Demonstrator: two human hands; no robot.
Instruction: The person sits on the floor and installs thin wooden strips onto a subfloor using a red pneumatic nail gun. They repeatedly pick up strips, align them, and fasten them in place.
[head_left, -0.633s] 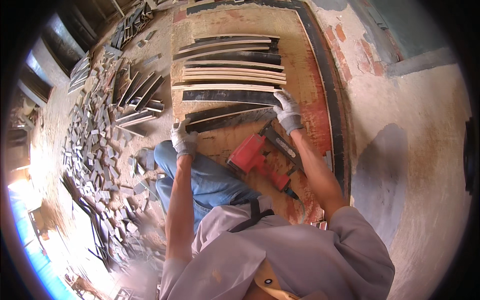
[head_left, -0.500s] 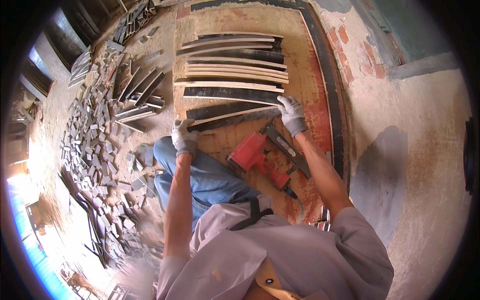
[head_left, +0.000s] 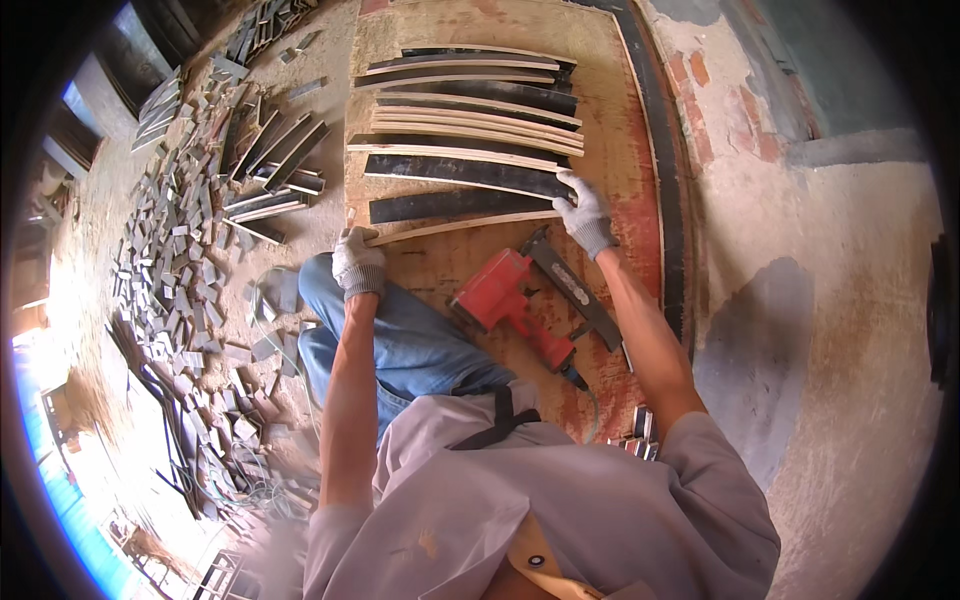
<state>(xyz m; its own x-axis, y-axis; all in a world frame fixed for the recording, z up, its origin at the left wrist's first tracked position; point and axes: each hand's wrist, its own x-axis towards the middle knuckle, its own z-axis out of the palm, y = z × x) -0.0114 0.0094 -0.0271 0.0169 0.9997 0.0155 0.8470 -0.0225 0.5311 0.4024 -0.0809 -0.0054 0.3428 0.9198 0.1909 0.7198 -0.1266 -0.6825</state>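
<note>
Many grey offcuts [head_left: 210,272] litter the floor at far left, with longer dark strips [head_left: 295,155] stacked loosely nearer the board. The gloved left hand [head_left: 357,262] curls closely around the left end of a pale-edged plywood strip [head_left: 465,227], beside the knee of the blue jeans [head_left: 370,325]. This strip spans the gap between the hands, at the near end of a row of strips on the worn plywood board [head_left: 612,165]; a black-faced strip [head_left: 440,206] lies just beyond it. Good handling here probably means supporting both ends evenly, keeping the edge level, and turning the piece without nudging its neighbours (a light touch should suffice for so slender a strip). The red nail gun [head_left: 492,290] rests on the board below the strip's right half; fingers are best kept off its trigger while the strip is handled. The gloved right hand [head_left: 585,215] is partly closed, its opening narrow, with thumb and fingers at the strip's right end; whether they pinch it or merely steady it cannot be told.
</note>
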